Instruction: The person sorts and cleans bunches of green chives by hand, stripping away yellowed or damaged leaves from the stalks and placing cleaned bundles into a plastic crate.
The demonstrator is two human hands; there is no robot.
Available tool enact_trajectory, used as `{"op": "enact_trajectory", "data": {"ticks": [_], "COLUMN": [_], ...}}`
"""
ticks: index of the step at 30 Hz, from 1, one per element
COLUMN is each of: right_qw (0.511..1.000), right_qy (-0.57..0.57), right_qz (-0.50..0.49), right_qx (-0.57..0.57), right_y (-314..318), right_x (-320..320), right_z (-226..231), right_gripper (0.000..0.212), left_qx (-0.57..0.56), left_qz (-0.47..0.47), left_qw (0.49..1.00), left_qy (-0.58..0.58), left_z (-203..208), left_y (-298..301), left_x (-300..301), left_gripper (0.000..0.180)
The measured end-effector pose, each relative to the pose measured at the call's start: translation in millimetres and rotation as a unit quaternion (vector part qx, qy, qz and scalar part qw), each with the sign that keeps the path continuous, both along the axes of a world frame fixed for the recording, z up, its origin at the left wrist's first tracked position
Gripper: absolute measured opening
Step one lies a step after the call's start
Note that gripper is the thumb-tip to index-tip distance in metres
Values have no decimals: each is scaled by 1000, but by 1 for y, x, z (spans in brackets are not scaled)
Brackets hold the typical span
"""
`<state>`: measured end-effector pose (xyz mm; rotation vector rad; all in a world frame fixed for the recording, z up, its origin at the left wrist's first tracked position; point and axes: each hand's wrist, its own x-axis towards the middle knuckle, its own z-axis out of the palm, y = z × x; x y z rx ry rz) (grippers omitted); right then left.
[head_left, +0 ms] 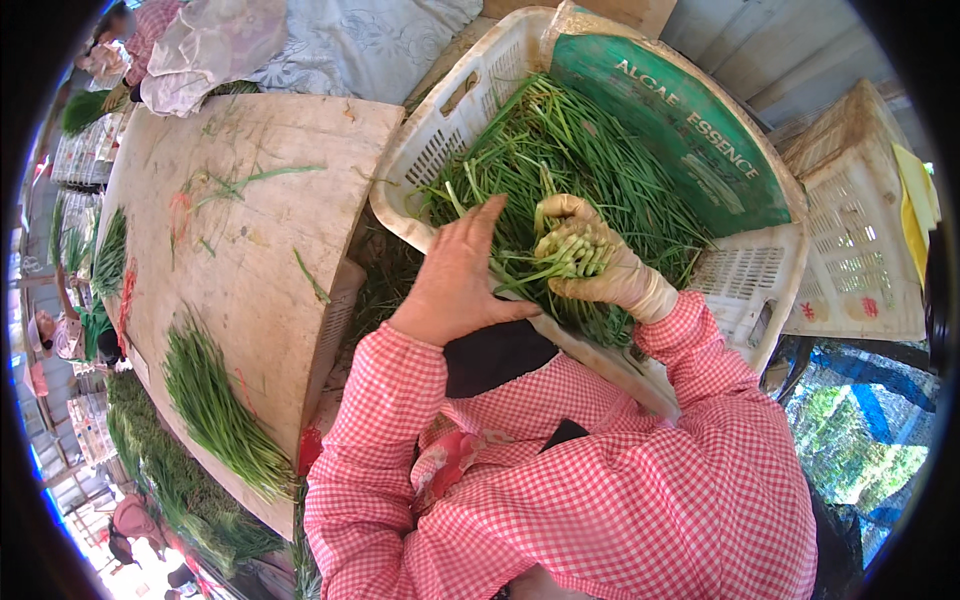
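Observation:
A white plastic crate [425,110] in front of me holds a thick heap of long green chives [610,150]. My right hand [625,280], in a thin pale glove, is closed round a small bunch of chives [572,252]; their pale cut ends show between thumb and fingers. Just left of it, my bare left hand [455,270] hangs over the crate's near rim. Its fingers point up and away, the thumb spread toward the bunch. A few stalks lie near its fingertips, and whether they touch is hard to tell.
To the left stands a wooden table [270,140] with a pile of chives [215,405], loose stalks and red ties [127,300]. A green sheet [670,130] lines the crate's far side. More crates [850,230] stand at right. Other people [65,335] are at the far left.

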<state>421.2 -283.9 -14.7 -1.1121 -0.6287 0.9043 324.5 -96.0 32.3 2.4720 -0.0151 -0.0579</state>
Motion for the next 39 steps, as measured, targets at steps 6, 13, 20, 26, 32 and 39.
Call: {"op": "enact_trajectory", "data": {"ticks": [6, 13, 20, 26, 32, 39], "right_qw": [990, 987, 979, 994, 981, 971], "right_qy": [-85, -102, -133, -59, -123, -234], "right_qz": [107, 115, 118, 77, 15, -38], "right_qx": [-16, -41, -104, -41, 149, 9], "right_y": [21, 34, 27, 23, -4, -11], "right_x": [-11, -15, -19, -26, 1, 38], "right_z": [-31, -18, -30, -11, 61, 142], "right_gripper": [82, 86, 40, 37, 40, 44], "left_qx": [-188, -361, -433, -63, 127, 168], "left_qz": [53, 45, 92, -47, -108, -90], "left_qw": [980, 926, 888, 997, 938, 958], "left_qy": [47, 98, 125, 21, 303, 213], "left_z": [-12, -12, -26, -64, -76, -82], "left_y": [-4, 6, 37, 35, 20, 23], "left_x": [-5, -10, -14, 30, 45, 34], "left_gripper": [113, 104, 59, 37, 49, 36]}}
